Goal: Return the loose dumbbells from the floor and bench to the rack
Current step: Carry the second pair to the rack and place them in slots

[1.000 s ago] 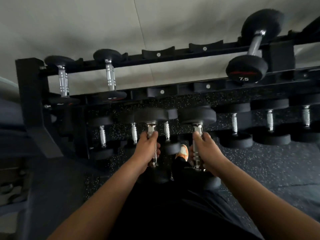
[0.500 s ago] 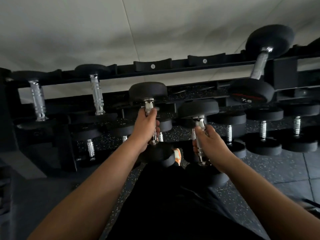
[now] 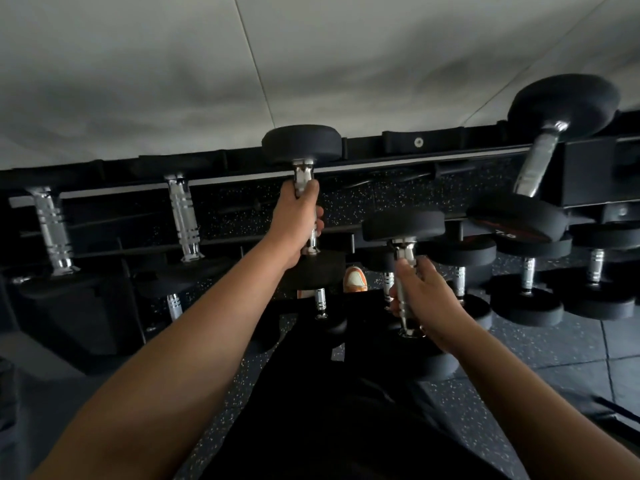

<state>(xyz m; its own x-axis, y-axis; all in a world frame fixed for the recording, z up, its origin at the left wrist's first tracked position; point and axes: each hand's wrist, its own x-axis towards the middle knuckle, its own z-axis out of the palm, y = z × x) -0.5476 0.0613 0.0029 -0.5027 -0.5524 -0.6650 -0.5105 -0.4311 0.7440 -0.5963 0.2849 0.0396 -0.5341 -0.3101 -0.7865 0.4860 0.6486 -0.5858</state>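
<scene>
My left hand [image 3: 297, 223] grips the chrome handle of a black round-headed dumbbell [image 3: 302, 143]. Its far head sits at the top rear rail of the black rack [image 3: 450, 157]. My right hand [image 3: 424, 299] holds the handle of a second black dumbbell [image 3: 403, 225], lower and in front of the rack's top tier. Empty black cradles [image 3: 420, 142] show on the top rail to the right of the left dumbbell.
Two small dumbbells [image 3: 181, 216] lie on the top tier at left, and a larger one marked 7.5 [image 3: 540, 161] at right. Several more dumbbells [image 3: 528, 289] fill the lower tier. My orange shoe [image 3: 354, 279] stands on the speckled rubber floor [image 3: 561, 344].
Both hands have risen with their dumbbells. The left dumbbell climbed from the lower tier to the top rail; the right one rose less and stays below it.
</scene>
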